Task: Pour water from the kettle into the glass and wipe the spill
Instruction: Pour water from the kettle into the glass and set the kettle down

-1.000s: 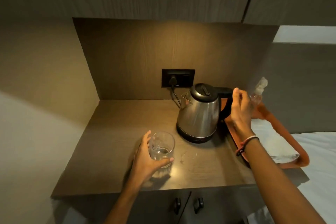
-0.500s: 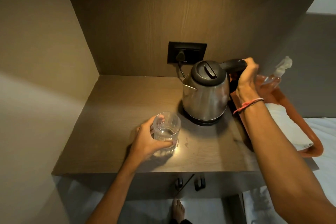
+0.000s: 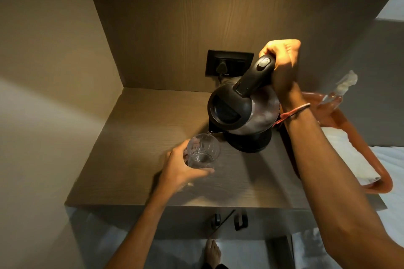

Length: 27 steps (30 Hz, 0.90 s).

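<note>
Steel-bodied and black-lidded, the kettle [image 3: 244, 111] is hanging tipped from the right hand [image 3: 282, 59], whose fingers are clamping its black handle, forearm reaching up from five o'clock. Its spout is pointing toward seven o'clock, just above the rim of the glass [image 3: 203, 152]. The left hand [image 3: 181, 170] is wrapping around the glass from seven o'clock, holding it on the wooden counter [image 3: 135, 150]. At three o'clock of the kettle, an orange tray [image 3: 358, 144] is lying.

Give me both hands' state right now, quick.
Left hand: closed around the glass, which stands on the counter.
Right hand: closed on the handle of the kettle, tipped with its spout over the glass.
</note>
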Each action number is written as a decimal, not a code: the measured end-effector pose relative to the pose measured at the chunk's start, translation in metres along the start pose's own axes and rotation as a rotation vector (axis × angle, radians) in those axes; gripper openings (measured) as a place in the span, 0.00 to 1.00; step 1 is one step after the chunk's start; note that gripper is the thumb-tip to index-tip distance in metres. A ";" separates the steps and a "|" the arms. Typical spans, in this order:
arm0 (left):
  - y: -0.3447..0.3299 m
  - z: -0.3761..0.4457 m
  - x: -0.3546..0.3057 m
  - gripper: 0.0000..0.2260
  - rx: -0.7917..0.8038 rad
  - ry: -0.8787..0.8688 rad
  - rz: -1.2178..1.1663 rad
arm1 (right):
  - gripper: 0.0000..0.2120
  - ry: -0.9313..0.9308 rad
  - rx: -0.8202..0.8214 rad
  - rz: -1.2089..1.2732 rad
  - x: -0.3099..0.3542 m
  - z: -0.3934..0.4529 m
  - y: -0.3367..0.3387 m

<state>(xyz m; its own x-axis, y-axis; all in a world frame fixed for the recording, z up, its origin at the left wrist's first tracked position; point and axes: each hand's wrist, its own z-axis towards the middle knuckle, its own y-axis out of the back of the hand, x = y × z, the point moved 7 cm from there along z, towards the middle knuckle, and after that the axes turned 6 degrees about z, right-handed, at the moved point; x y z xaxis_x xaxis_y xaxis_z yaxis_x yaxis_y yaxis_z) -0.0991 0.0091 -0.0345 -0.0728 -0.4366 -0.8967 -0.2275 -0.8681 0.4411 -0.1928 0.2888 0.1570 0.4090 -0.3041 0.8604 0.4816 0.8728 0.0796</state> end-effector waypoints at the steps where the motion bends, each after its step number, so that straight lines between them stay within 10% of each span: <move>1: 0.000 0.000 0.000 0.41 0.003 -0.002 -0.003 | 0.14 0.015 0.020 -0.036 0.003 0.001 -0.002; 27: -0.001 0.000 -0.005 0.38 0.018 0.005 0.041 | 0.22 0.356 0.163 -0.172 0.059 -0.008 -0.030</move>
<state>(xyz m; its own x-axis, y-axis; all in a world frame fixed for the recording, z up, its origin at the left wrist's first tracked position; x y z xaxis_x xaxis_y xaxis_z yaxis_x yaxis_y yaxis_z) -0.0983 0.0123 -0.0306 -0.0777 -0.4731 -0.8775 -0.2415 -0.8451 0.4770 -0.1767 0.2419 0.2018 0.5889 -0.5387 0.6025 0.4493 0.8379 0.3100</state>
